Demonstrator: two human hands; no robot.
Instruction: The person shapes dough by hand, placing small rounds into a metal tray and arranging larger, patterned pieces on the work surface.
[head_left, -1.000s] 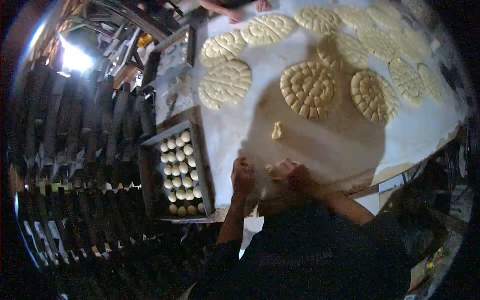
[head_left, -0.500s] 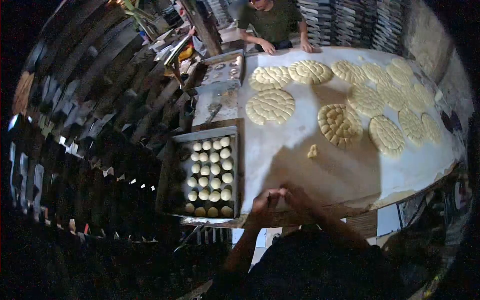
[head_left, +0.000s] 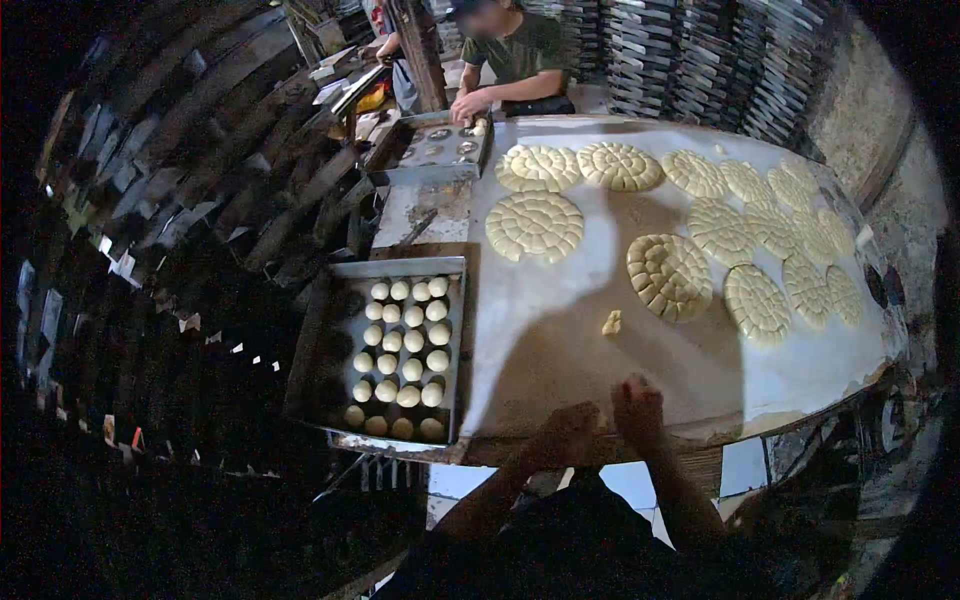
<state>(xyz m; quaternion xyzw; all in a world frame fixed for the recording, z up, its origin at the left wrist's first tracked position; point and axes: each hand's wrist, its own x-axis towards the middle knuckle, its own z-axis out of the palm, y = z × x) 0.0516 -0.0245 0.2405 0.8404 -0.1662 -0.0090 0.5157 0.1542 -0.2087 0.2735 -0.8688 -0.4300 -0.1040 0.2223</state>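
A: How are the hands set?
B: Low at the near edge, close together. The right hand [head_left: 638, 405] looks curled inward; the left hand [head_left: 572, 424] is dark and blurred. I can't tell how far either is open, or whether anything is pinched inside.
A: What's nearest?
B: A small, knobbly lump of pale yellow dough [head_left: 612, 322], at twelve o'clock from them on the broad, white-topped counter [head_left: 805, 385], probably placed for easy reach.
A: And the flat, cream-coloured dough rounds scored into blocks [head_left: 670, 278]?
B: Fanned from eleven to two o'clock, presumably to leave working room in front.
A: Nine to ten o'clock?
B: A deep, grey metal tray [head_left: 461, 350] of smooth, pale dough balls [head_left: 412, 369] in rough rows, likely so they don't stick. Past it, around eleven, a person in a dark green shirt [head_left: 537, 52] reaches into another metal tray [head_left: 428, 175].
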